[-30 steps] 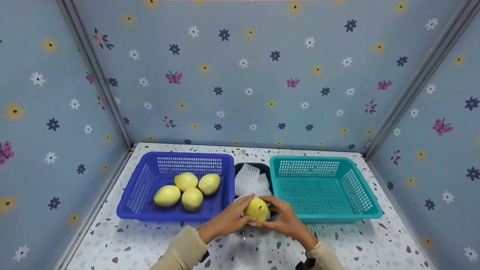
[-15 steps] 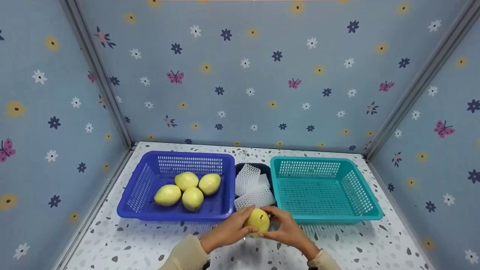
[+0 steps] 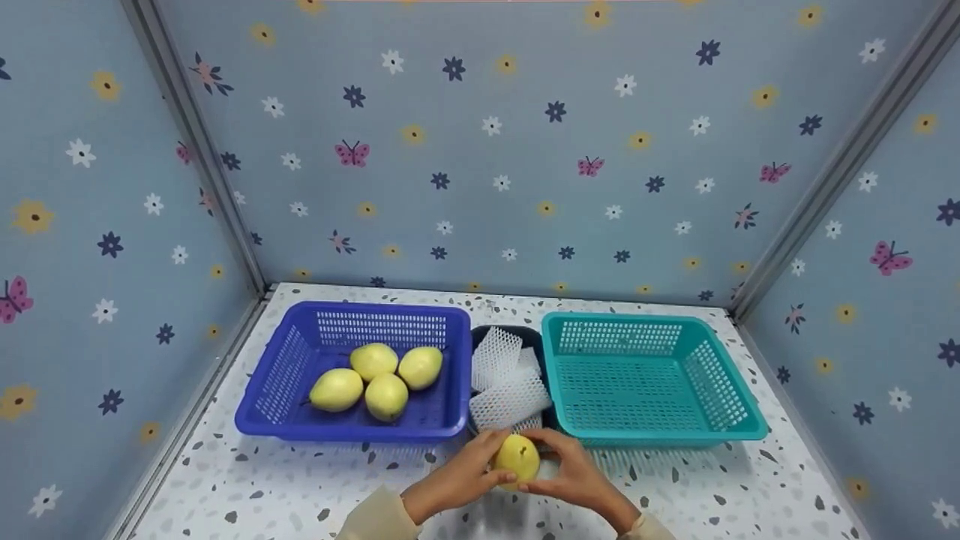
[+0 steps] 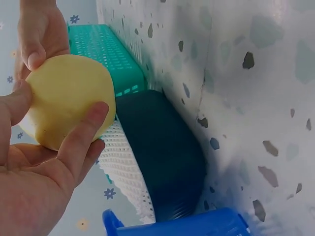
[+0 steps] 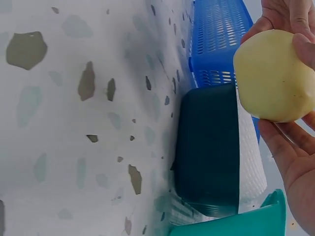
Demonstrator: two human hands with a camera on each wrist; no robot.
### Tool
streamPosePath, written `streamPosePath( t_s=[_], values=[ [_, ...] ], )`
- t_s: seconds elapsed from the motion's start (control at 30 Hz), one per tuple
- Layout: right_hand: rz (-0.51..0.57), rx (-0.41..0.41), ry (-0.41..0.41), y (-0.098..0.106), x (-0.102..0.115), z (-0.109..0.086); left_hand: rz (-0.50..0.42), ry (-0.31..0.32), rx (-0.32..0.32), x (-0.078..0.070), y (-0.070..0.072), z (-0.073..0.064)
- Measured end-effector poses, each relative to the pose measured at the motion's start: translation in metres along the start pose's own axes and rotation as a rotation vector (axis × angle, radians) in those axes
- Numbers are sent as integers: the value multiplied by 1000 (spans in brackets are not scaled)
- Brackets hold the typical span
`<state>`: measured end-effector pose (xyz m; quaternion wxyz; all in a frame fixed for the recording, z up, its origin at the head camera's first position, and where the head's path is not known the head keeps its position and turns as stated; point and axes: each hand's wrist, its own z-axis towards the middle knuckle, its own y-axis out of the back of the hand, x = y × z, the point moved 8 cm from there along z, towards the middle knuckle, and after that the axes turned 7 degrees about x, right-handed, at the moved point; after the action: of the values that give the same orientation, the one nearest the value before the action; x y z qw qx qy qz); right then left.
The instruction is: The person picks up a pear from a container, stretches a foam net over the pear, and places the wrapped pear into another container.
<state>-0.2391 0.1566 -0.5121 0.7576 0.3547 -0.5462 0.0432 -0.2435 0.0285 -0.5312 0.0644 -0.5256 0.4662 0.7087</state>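
Observation:
Between both hands a yellow pear (image 3: 517, 459) is held stem up, just in front of a dark bin (image 4: 162, 152). My left hand (image 3: 461, 474) grips it from the left, fingers curved round its side. From the other side my right hand (image 3: 576, 474) holds it with thumb and fingers. Both wrist views show the pear's smooth, bare skin, with fingertips pressing on it. White foam fruit nets (image 3: 510, 397) lie in the dark bin behind the hands. Several more pears (image 3: 336, 390) lie in the blue basket (image 3: 352, 433) to the left.
A teal basket (image 3: 652, 435) with perforated sides stands right of the dark bin. All the containers stand on a white speckled table (image 3: 285, 495). Patterned blue panels (image 3: 480, 150) enclose the back and both sides.
Both hands have drawn the pear back toward the person, away from above the dark bin. More of the foam nets now shows. The baskets and the other pears stay put.

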Motion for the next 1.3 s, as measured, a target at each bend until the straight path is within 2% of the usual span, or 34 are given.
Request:
streamPosePath(
  t_s=[0.17,0.33,0.5,0.9,1.17,1.3],
  values=[
    [34,25,22,-7,-4,-4,-5,19,7,7,-9,-3],
    [65,42,-1,-12,-12,-6,-23,56,8,14,-14,-4],
    [58,34,-44,-14,-18,-8,-8,50,-8,16,-18,-5],
    [71,35,-79,-23,-28,-11,-41,75,9,26,-28,-7],
    [92,56,-70,-30,-35,-11,-15,53,14,29,-30,-9],
    [101,62,-54,-33,-38,-11,-8,65,14,32,-33,-10]
  ],
)
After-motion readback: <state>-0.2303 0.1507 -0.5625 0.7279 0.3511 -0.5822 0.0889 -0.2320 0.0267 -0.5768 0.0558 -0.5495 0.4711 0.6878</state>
